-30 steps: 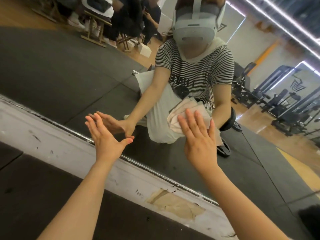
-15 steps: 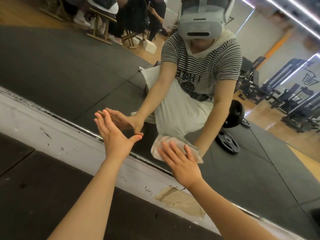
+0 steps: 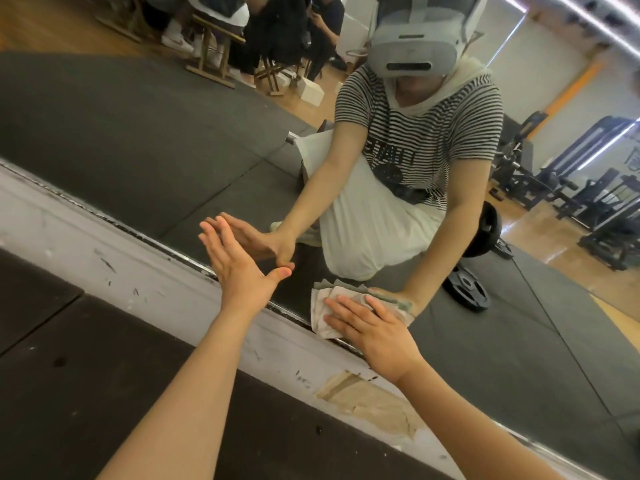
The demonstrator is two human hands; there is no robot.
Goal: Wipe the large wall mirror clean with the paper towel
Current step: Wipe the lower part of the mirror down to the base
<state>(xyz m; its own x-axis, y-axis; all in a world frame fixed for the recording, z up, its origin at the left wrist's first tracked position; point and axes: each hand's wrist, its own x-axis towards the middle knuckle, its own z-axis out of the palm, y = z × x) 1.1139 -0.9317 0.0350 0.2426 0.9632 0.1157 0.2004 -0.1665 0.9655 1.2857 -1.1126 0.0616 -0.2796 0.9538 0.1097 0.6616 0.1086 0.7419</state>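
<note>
Our right hand (image 3: 372, 336) lies flat, fingers straight and spread, pressing the paper towel (image 3: 323, 311) against the mirror (image 3: 145, 133); nothing curled or pinched, just a palm push; the towel is a folded, crumpled pad, sticking out past our fingertips to the left and up; its lower corner sits right on the mirror's bottom edge, touching the metal trim (image 3: 173, 252) there. Our left hand (image 3: 239, 268) is also flat and released, fingers straight, fingertips on the glass just above the same edge, thumb out to the right; it holds nothing; the two hands are near each other but apart. Below the trim runs a scuffed white baseboard (image 3: 86, 244), with a torn tan patch (image 3: 374, 403) under our right wrist; dark floor mat (image 3: 86, 375) beneath it. Above and right of the towel the glass runs on wide and unobstructed; down and left the edge stops it.
</note>
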